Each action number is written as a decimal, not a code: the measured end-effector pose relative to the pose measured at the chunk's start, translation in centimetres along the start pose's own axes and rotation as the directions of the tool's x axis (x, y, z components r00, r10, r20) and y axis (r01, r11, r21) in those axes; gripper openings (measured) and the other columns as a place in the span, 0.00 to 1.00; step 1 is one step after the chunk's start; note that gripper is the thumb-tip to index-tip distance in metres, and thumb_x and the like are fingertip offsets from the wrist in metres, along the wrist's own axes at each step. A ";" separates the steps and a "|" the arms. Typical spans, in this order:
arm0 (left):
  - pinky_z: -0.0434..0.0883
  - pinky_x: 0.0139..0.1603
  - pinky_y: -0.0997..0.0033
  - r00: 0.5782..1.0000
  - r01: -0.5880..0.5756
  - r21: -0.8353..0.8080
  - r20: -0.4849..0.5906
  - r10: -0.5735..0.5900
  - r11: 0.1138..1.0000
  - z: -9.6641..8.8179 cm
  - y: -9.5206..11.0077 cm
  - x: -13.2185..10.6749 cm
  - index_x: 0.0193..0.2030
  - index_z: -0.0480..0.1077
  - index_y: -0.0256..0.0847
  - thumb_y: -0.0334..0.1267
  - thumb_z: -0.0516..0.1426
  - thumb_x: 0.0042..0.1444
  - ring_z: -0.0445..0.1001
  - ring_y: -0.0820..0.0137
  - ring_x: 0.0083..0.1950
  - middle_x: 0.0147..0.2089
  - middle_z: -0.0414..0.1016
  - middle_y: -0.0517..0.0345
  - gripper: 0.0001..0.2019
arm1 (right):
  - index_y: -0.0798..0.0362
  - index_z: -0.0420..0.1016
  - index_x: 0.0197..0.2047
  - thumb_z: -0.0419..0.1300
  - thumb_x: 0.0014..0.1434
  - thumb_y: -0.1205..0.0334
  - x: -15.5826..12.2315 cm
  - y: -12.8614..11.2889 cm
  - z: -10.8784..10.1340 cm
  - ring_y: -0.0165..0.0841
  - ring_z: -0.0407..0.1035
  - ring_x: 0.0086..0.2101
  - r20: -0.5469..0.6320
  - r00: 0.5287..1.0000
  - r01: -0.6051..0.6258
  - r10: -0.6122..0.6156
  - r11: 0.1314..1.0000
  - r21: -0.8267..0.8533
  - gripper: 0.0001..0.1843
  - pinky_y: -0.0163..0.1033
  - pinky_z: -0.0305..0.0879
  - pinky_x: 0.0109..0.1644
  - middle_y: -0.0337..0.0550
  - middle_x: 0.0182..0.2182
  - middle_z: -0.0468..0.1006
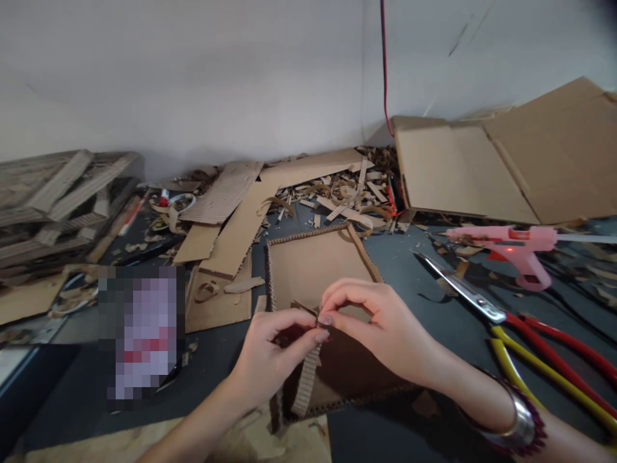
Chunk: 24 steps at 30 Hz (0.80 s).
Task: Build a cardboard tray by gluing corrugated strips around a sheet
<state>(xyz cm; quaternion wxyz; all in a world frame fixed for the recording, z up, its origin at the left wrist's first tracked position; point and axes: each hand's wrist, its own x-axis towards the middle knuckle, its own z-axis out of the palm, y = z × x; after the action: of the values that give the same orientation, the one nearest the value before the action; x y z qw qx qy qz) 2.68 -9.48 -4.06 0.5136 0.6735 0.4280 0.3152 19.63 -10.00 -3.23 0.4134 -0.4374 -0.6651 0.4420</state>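
Observation:
My left hand (270, 360) and my right hand (380, 328) meet over a shallow cardboard tray (308, 260) edged with corrugated strip. Both hands pinch the top end of a narrow corrugated cardboard strip (306, 382), which hangs down from my fingertips over the tray's near part. My right wrist wears a metal bangle (518, 421). The strip's upper end is partly hidden by my fingers.
Red-and-yellow-handled shears (486, 308) lie to the right, with a pink glue gun (515, 247) behind them. A flattened cardboard box (506, 167) sits at back right. Cardboard sheets and scraps (250, 199) litter the back; stacked strips (58, 199) lie at left. A blurred patch (142, 331) is left of my hands.

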 end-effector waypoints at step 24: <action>0.71 0.20 0.79 0.998 0.051 -0.106 -0.025 -0.054 0.993 0.1 0.1 0.1 0.28 0.70 0.38 0.35 0.57 0.52 0.72 0.74 0.19 0.22 0.72 0.61 0.04 | 0.52 0.77 0.29 0.58 0.50 0.70 -0.3 -0.2 -0.1 0.31 0.75 0.32 -0.108 0.987 0.103 -0.121 0.982 -0.161 0.07 0.33 0.71 0.38 0.41 0.31 0.80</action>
<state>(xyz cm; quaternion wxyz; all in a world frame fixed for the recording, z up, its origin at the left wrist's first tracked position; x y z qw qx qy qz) 2.82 -9.48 -4.03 0.5506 0.6296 0.4354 0.3329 19.79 -10.25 -3.06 0.4409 -0.4553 -0.6956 0.3384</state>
